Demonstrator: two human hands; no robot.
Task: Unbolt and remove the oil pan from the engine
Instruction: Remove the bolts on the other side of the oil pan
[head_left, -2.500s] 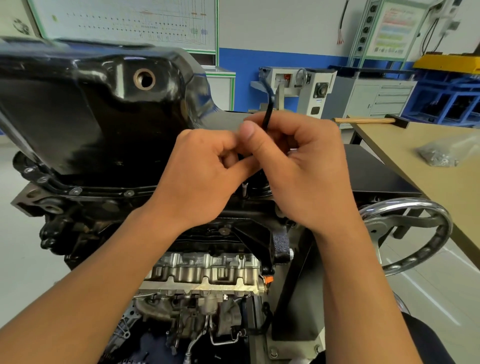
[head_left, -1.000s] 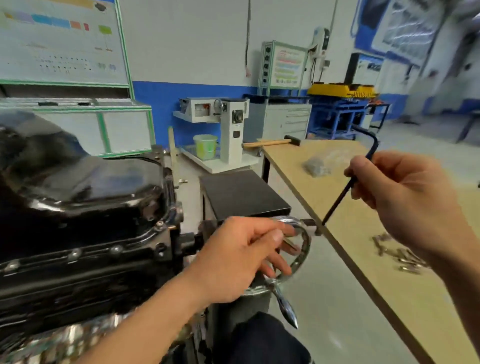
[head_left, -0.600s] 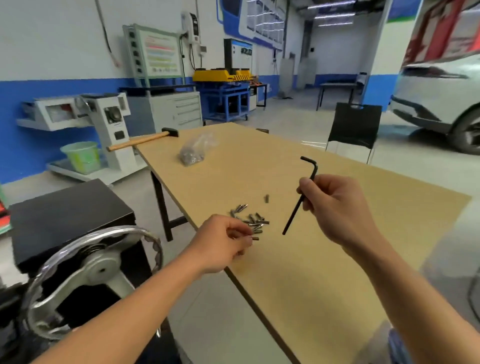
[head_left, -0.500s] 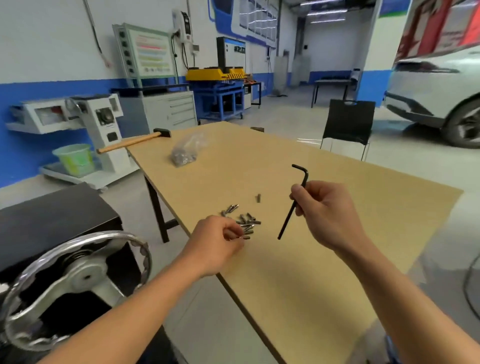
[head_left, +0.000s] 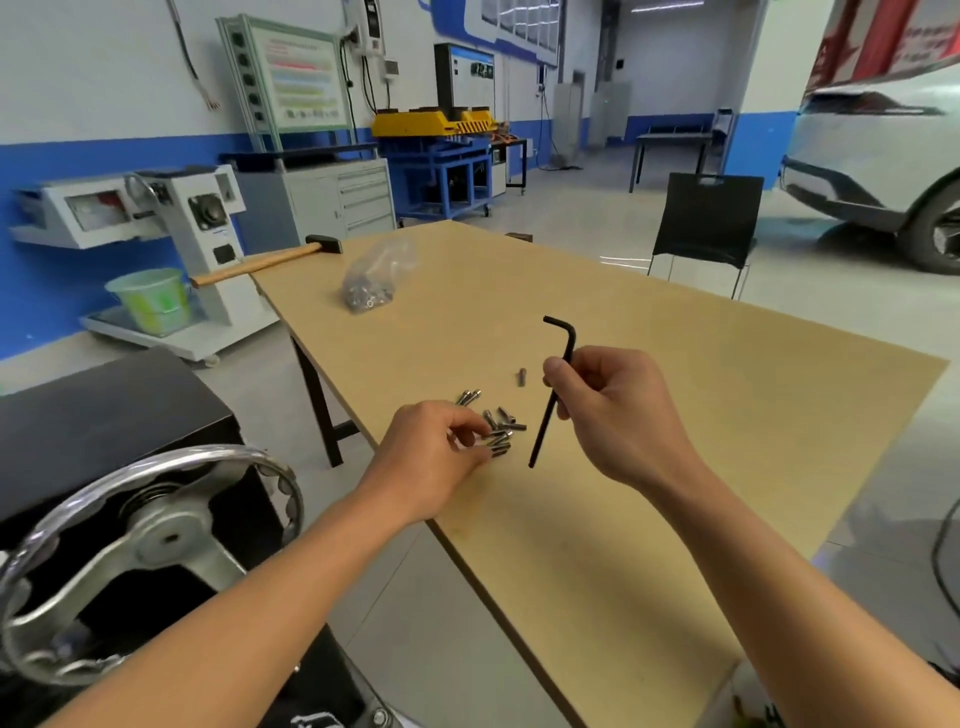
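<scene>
left hand (head_left: 434, 460): reaches over the near edge of the table (head_left: 675, 483), palm down, fingers curled with the tips on the left side of the bolt pile (head_left: 500, 430); cannot tell if a bolt is pinched between them
right hand (head_left: 618, 415): raised above the table, thumb and curled fingers pinching the shaft of the hex key (head_left: 541, 434) around its middle
hex key: black, L-shaped, held nearly upright and a little tilted; short bend at the top pointing left, long end pointing down toward the tabletop just right of the bolt pile; contact with the table not clear
bolt pile: small silver bolts in a loose heap on the table near its left edge, between the two hands
stray bolts: a pair (head_left: 468, 397) just behind the pile, one single bolt (head_left: 522, 377) further back, lying apart from the rest
table: light wooden top, black legs
hammer (head_left: 265, 262): wooden handle, dark head, lying at the far left corner of the table, handle sticking out past the edge
plastic bag (head_left: 376, 278): clear, small metal parts inside, on the table near the hammer
handwheel (head_left: 140, 540): chrome, spoked, lower left, in front of a black box (head_left: 104, 415)
bucket (head_left: 150, 300): green, on the base of a white machine at left
chair (head_left: 706, 218): black, beyond the far side of the table
car (head_left: 883, 156): white, far right, partly in view
</scene>
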